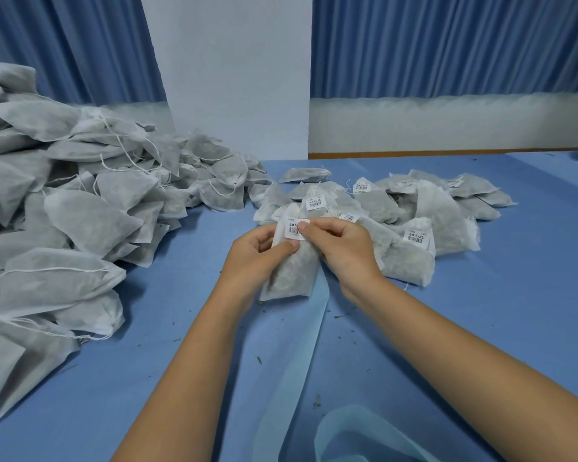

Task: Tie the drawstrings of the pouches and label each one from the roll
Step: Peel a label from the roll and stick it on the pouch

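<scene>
A filled white pouch (289, 268) is held upright above the blue counter (481, 311) by the left hand (257, 253), fingers curled round it, while its barcode label (295, 229) is pinched by the right hand (342, 245).

White pouches (289, 271), blue tablecloth (481, 311)

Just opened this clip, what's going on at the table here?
A person is labelling small white pouches. The left hand grips one pouch above the blue table, while the right hand pinches a barcode label onto its top end. A big pile of unlabelled pouches lies to the left; a smaller group of labelled pouches lies just behind the hands. A pale blue strip trails across the table toward the camera.
</scene>
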### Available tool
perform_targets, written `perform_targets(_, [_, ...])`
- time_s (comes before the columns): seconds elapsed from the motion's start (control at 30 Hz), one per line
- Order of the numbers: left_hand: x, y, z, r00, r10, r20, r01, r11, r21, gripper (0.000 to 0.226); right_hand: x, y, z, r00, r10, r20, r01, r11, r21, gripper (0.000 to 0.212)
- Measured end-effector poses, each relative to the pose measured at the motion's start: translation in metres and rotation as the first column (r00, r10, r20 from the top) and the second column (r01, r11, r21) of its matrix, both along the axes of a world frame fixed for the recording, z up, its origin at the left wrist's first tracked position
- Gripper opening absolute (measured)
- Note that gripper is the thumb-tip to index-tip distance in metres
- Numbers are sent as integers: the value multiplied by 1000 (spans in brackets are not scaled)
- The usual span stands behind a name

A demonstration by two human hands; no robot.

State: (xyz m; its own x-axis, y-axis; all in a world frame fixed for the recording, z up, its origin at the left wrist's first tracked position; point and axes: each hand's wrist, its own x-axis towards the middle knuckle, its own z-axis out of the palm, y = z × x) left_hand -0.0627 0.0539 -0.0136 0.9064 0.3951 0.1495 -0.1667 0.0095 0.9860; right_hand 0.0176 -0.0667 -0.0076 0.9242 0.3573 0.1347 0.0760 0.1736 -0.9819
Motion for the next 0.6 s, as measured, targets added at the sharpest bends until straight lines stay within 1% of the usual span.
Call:
perform_targets(0.1, [1, 0, 1, 1000, 22, -7, -22, 1000, -23, 11, -3, 0, 0, 999, -13, 47, 15, 999, -45, 12])
perform_targets(0.17, [2, -1, 2, 994, 109, -18, -110, 993, -51, 9, -4, 0, 0, 996, -2, 91, 7, 998, -58, 11])
perform_targets(0.23, [4, 0, 1, 981, 194, -26, -195, 979, -61, 18, -4, 1, 0, 993, 5, 121, 3, 998, -58, 13])
perform_targets(0.27, [4, 0, 1, 977, 209, -29, -211, 976, -61, 21, -3, 1, 0, 993, 4, 115, 3, 998, -65, 19])
perform_targets(0.33, [3, 0, 2, 982, 190, -26, -191, 978, -79, 20, 2, 0, 1, 999, 19, 43, -15, 995, -98, 33])
perform_targets(0.37, [2, -1, 2, 986, 166, -18, -167, 981, -95, 19, 4, -1, 3, 999, 53, -3, -53, 991, -126, 33])
perform_targets(0.43, [2, 0, 4, 991, 133, -8, -133, 983, -130, 20, 6, -3, 8, 978, 187, -94, -200, 967, -158, 23])
perform_targets(0.5, [2, 0, 5, 991, 128, -23, -131, 980, -150, 23, 8, -4, 9, 933, 320, -167, -339, 935, -103, 14])
perform_targets(0.6, [3, 0, 5, 993, 114, -30, -117, 982, -151, 28, 10, -3, 9, 880, 408, -242, -419, 908, 8, 10])
